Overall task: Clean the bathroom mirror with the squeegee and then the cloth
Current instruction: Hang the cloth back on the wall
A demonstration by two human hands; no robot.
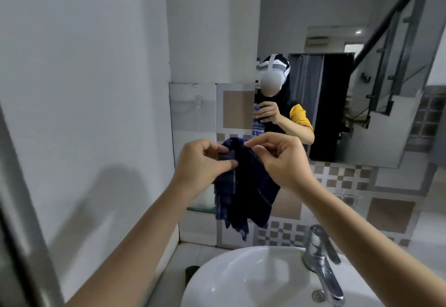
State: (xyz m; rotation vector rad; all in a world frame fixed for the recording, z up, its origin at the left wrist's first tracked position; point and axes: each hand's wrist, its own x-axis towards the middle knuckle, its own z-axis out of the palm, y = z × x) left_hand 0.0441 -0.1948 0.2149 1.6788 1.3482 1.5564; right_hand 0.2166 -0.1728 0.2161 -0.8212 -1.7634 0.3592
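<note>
Cloth (243,186) hangs above sink (241,280) — left hand (202,164) and right hand (280,159) pinch its top edge, apparently arranging it for wiping mirror (337,89).

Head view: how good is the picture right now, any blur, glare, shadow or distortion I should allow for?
Head view: wide-angle bending bows the wall edges; the left border is smeared; both hands, left hand and right hand, and the dark blue cloth look fairly sharp; soft arm shadows fall on the left wall; a small ceiling light shows in the mirror; highlights glint on the chrome faucet.
</note>
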